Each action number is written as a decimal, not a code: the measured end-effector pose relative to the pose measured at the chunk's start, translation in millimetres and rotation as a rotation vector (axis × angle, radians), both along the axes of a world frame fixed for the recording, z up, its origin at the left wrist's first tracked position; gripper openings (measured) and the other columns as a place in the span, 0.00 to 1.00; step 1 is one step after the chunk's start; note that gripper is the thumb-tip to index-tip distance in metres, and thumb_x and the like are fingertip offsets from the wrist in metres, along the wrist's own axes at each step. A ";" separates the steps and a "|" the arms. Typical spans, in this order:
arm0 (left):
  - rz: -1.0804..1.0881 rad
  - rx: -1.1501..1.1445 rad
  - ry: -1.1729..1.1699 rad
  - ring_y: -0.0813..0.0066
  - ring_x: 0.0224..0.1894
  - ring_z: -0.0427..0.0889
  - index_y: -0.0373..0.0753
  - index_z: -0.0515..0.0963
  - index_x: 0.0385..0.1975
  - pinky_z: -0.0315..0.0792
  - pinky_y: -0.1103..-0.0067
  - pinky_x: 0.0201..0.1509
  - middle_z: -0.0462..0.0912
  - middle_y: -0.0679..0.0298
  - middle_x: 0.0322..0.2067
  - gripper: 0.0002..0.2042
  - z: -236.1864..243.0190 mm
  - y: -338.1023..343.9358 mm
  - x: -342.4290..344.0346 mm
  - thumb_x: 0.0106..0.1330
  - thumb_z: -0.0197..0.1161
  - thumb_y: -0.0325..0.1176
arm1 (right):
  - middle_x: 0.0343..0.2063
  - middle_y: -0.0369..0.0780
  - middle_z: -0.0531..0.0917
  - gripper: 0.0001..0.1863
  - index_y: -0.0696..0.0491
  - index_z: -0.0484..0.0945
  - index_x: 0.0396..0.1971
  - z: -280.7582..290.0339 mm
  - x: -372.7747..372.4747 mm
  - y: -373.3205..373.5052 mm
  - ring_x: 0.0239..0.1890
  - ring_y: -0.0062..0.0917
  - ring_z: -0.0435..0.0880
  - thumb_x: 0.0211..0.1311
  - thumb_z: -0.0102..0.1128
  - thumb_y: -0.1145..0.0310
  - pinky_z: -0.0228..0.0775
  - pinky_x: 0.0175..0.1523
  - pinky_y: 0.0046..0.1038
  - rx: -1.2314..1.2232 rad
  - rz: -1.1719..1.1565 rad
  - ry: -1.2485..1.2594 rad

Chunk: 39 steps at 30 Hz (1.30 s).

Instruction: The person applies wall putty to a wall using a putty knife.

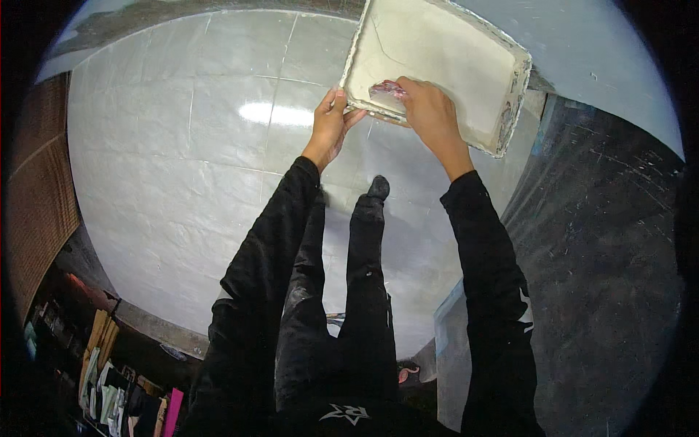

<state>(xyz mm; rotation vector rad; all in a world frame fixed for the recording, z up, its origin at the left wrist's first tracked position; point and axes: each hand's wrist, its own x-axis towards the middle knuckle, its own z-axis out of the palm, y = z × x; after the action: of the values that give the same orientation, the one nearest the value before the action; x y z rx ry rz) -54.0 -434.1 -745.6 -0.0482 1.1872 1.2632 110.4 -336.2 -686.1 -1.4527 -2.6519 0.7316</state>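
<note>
A shallow rectangular tray [518, 91] with crusted, stained edges reaches in from the top of the view, its inside cream-coloured. My left hand [332, 125] grips its near left corner, thumb at the edge and fingers underneath. Over the near edge, my right hand [431, 116] is closed around a small red and whitish translucent piece [389, 90], which looks like plastic; its exact kind does not show. The piece is down inside the tray, close to the corner that my left hand holds. My right fingertips are partly hidden.
Below the tray spreads a pale, shiny floor [182, 138] with grid lines, where my dark-socked foot [378, 188] shows. A dark grey panel [604, 240] stands at the right, a brown woven surface [40, 167] at the left. Assorted items [109, 393] are stacked at the lower left.
</note>
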 end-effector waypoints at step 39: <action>-0.055 0.021 0.457 0.48 0.71 0.61 0.33 0.57 0.72 0.58 0.61 0.73 0.59 0.44 0.70 0.31 49.6 -12.1 -58.7 0.77 0.53 0.46 | 0.56 0.41 0.79 0.22 0.60 0.66 0.64 86.9 15.6 10.0 0.55 0.26 0.82 0.74 0.51 0.69 0.76 0.62 0.32 -0.979 -0.705 1.140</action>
<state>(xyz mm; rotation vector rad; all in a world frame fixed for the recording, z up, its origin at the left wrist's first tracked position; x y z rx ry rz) -112.7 -446.3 -696.0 0.3017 1.5523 1.2743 126.1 -326.3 -599.3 -1.2392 -0.8412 2.0090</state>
